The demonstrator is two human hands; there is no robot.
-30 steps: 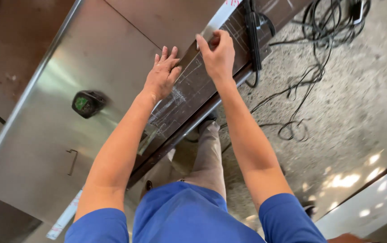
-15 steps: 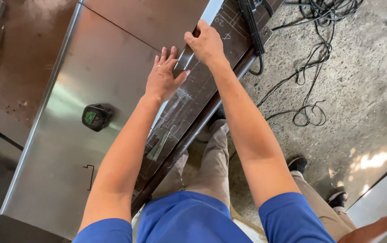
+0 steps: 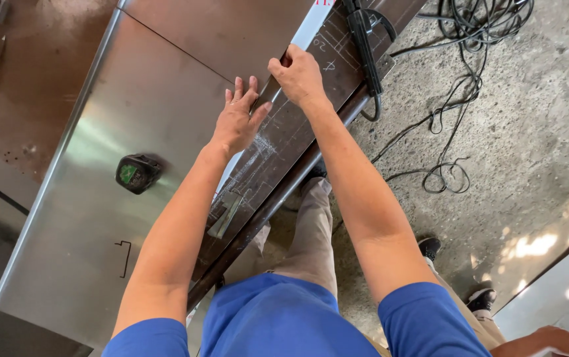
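Steel sheet (image 3: 159,99) under flat left hand (image 3: 238,122); right hand (image 3: 297,73) grips its edge.

A shiny, flat metal sheet (image 3: 132,119) lies under the spread left fingers (image 3: 241,92); its edge sits at the right fingers (image 3: 284,63).

Glossy smooth metal sheet (image 3: 132,119), dark scratched, probably steel bench (image 3: 297,132), rough concrete floor (image 3: 496,132)

Right hand (image 3: 299,74) fingers' grip hidden; cable coil (image 3: 489,16) cropped at top.
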